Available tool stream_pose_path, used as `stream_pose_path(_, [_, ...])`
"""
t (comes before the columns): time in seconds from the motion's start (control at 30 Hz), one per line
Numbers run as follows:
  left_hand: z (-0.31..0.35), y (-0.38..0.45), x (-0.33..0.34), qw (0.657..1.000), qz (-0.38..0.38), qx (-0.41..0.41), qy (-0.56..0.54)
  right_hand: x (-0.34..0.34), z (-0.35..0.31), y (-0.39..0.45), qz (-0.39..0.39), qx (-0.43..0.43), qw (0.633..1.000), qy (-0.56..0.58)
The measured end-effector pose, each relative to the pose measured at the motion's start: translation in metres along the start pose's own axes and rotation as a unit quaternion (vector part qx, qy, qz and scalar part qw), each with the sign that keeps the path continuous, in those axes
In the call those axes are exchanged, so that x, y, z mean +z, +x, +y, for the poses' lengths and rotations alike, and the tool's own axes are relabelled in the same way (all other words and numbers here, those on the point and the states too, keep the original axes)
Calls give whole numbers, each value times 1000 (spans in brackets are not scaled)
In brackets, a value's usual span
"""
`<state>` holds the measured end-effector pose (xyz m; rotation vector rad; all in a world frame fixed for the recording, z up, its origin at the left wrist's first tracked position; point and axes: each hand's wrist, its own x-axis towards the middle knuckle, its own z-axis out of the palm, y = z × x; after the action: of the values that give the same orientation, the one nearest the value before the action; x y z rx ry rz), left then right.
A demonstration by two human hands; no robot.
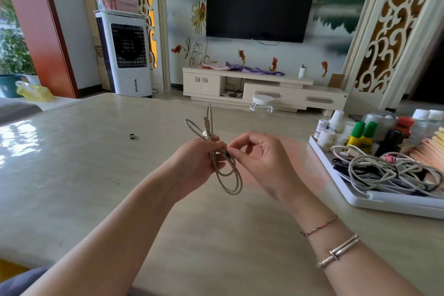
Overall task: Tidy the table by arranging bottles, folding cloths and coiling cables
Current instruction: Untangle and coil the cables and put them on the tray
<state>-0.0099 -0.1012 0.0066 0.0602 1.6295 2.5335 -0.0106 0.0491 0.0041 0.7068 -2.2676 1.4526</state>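
Note:
A beige braided cable [227, 175], coiled into loops, hangs above the middle of the table. My left hand [195, 163] grips the bundle at its middle, loops sticking out above and below the fist. My right hand [259, 161] pinches a small dark band on the cable right beside the left thumb. A white tray [374, 203] at the right holds a tangle of white and black cables [389, 173], with several bottles [362, 136] packed behind them.
A small black ring [132, 137] lies on the beige table [96, 175] to the left of my hands. The table's left half reflects window light. Beyond the far edge stand a white stool [263, 101], a TV cabinet and an air cooler.

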Motion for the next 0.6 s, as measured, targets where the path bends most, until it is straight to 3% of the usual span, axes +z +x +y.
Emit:
stream_pose_path(0.17, [-2, -3, 0, 996, -14, 13, 88, 2, 4, -2, 1, -14, 999, -30])
stream_pose_path(0.47, [0, -7, 3, 996, -58, 36, 54, -1, 5, 4, 66, 8, 996, 53])
stream_pose_path(0.6, [-2, -4, -1, 989, -9, 80, 127, -5, 5, 5, 40, 41, 992, 110])
